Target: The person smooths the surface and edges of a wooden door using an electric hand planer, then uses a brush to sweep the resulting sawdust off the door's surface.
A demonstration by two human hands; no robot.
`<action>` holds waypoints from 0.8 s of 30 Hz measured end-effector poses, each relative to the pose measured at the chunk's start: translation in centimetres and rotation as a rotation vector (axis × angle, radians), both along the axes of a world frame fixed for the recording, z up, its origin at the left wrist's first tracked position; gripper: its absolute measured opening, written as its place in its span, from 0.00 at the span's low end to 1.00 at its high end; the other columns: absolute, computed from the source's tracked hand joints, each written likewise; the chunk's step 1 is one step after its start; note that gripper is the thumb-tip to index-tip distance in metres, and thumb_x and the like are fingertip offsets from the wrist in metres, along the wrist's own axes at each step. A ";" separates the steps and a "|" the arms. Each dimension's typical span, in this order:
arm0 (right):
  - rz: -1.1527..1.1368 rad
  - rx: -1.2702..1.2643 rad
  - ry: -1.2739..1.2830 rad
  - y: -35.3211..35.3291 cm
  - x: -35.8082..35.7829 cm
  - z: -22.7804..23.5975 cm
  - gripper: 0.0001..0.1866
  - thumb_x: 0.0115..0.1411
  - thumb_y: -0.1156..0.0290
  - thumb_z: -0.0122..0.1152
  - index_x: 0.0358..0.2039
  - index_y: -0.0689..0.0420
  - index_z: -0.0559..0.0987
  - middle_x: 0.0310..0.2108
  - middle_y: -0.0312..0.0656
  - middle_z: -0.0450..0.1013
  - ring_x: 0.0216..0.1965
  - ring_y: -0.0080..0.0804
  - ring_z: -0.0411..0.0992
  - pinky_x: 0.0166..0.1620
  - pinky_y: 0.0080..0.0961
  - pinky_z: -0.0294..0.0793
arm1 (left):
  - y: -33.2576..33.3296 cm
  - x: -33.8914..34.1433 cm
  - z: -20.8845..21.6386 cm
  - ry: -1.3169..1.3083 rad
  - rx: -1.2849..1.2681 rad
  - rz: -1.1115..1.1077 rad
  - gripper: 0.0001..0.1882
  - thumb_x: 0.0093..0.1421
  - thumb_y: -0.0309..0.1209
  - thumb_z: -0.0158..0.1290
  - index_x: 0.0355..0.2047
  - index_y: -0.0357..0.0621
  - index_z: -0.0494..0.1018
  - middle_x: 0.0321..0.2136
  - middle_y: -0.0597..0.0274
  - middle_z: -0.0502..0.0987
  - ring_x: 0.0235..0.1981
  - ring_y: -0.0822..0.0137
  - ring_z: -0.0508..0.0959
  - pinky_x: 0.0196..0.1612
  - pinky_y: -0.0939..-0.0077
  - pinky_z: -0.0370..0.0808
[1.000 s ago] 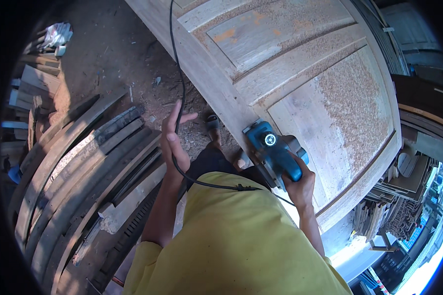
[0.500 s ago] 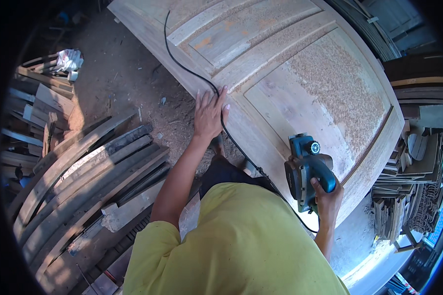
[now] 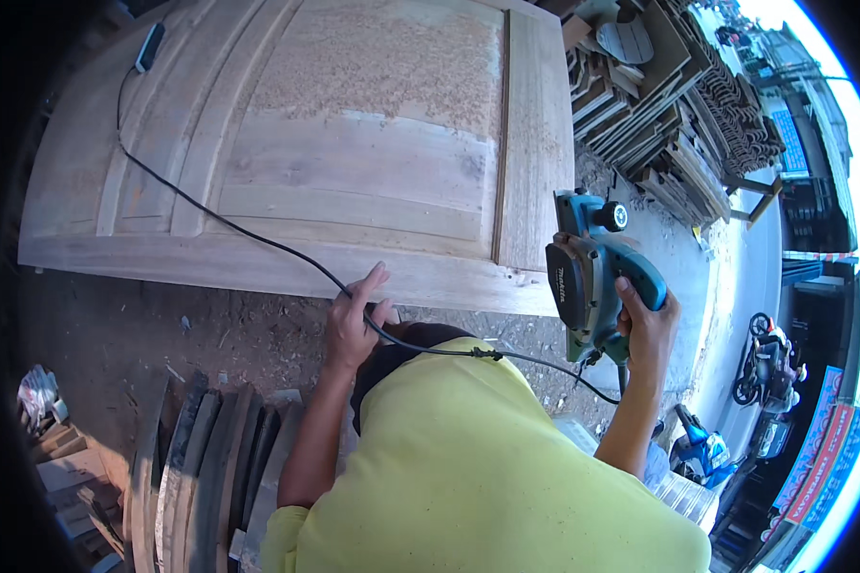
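My right hand (image 3: 648, 325) is wrapped around the rear handle of a teal and black electric planer (image 3: 583, 277). The planer is raised at the right end of a large wooden panelled door (image 3: 401, 272), off its surface. A black power cord (image 3: 229, 224) trails from the planer past my waist and on across the door. At the door's near edge, my left hand (image 3: 354, 320) has the cord between thumb and fingers, with the index finger partly stretched out. Wood shavings (image 3: 382, 67) cover much of the door's large panel.
On the door's far left lies a small dark block (image 3: 149, 46) at the cord's end. Curved timber pieces (image 3: 196, 468) are stacked at lower left. Wooden boards (image 3: 631, 105) are piled beyond the door's right end. A motorbike (image 3: 769, 363) stands farther right.
My view has swung to the right. The planer has moved out past the door's end. My left hand has come off the door's edge and closed on the cord.
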State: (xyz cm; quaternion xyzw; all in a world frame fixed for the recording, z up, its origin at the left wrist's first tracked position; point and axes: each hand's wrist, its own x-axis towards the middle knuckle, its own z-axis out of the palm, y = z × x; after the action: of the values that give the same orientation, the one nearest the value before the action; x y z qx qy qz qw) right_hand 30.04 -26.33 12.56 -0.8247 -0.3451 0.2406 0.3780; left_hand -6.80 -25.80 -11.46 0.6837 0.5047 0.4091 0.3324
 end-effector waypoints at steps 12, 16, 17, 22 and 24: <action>-0.013 -0.075 -0.142 -4.9 20.6 -3.9 0.18 0.62 0.61 0.79 0.40 0.64 0.86 0.20 0.34 0.74 0.19 0.21 0.69 0.25 0.25 0.67 | 0.4 25.5 -5.1 0.457 0.284 -0.373 0.32 0.70 0.49 0.59 0.62 0.34 0.69 0.75 0.42 0.65 0.77 0.42 0.63 0.80 0.44 0.57; 0.216 -0.101 -0.237 -3.2 27.7 -8.3 0.21 0.59 0.61 0.81 0.42 0.66 0.85 0.27 0.42 0.82 0.27 0.36 0.76 0.36 0.36 0.76 | -1.8 28.3 -4.8 0.505 0.216 -0.187 0.32 0.72 0.49 0.58 0.61 0.33 0.68 0.77 0.41 0.63 0.78 0.41 0.63 0.80 0.44 0.57; 0.280 -0.129 -0.265 -2.6 28.8 -8.8 0.22 0.59 0.61 0.81 0.43 0.66 0.85 0.29 0.45 0.83 0.29 0.40 0.78 0.40 0.38 0.77 | -2.7 28.9 -4.5 0.510 0.204 -0.141 0.32 0.72 0.49 0.57 0.61 0.33 0.68 0.77 0.41 0.62 0.78 0.41 0.63 0.80 0.44 0.57; 0.639 -0.253 -0.218 0.3 31.7 -10.1 0.25 0.55 0.60 0.83 0.46 0.64 0.85 0.35 0.57 0.84 0.36 0.53 0.83 0.46 0.42 0.80 | -6.7 29.5 -1.6 0.572 0.152 0.146 0.30 0.72 0.51 0.59 0.61 0.39 0.70 0.72 0.39 0.72 0.75 0.31 0.65 0.74 0.27 0.60; 0.821 -0.228 -0.168 1.0 32.7 -10.9 0.25 0.56 0.59 0.81 0.47 0.62 0.83 0.33 0.60 0.83 0.37 0.58 0.84 0.46 0.46 0.80 | -8.7 29.4 0.1 0.605 0.246 0.337 0.28 0.73 0.51 0.59 0.60 0.41 0.70 0.72 0.38 0.71 0.75 0.28 0.64 0.74 0.26 0.59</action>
State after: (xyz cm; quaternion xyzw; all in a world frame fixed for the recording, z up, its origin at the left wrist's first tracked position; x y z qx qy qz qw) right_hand 62.70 -25.35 1.63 -0.6723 -0.6453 0.3395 0.1280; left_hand 22.61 -34.49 -11.34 0.7159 0.6328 0.2949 0.0112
